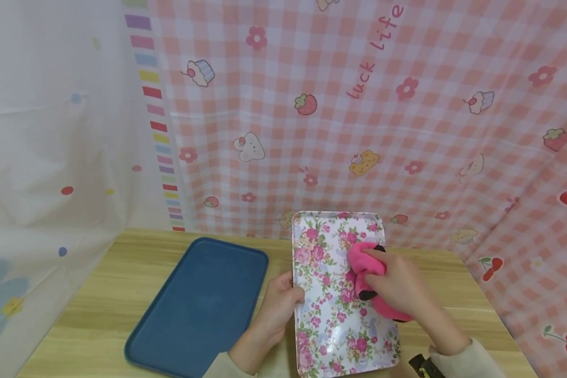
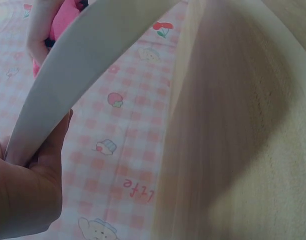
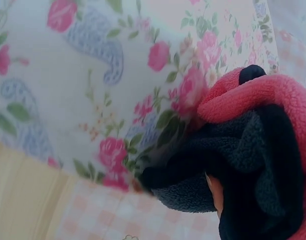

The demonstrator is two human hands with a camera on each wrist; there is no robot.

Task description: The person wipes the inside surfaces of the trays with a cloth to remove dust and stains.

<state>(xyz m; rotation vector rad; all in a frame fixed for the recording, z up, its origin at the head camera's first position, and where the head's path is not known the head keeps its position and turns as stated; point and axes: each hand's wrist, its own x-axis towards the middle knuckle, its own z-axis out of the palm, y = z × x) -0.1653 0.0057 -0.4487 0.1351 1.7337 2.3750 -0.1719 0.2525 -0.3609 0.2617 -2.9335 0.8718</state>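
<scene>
Floral tray (image 1: 328, 302) is near a blue tray (image 1: 200, 304) only the head view shows.

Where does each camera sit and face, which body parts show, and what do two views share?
Head: on the head, facing forward and down at the floral tray; left hand, right hand, sleeves show.
Left wrist: on that wrist, facing the tray's pale side; left hand lower left, right hand partly beyond.
Right wrist: on that wrist, facing the tray's printed face and pink cloth; a sliver of finger shows.
Shared by head and right wrist: printed face, pink cloth.
</scene>
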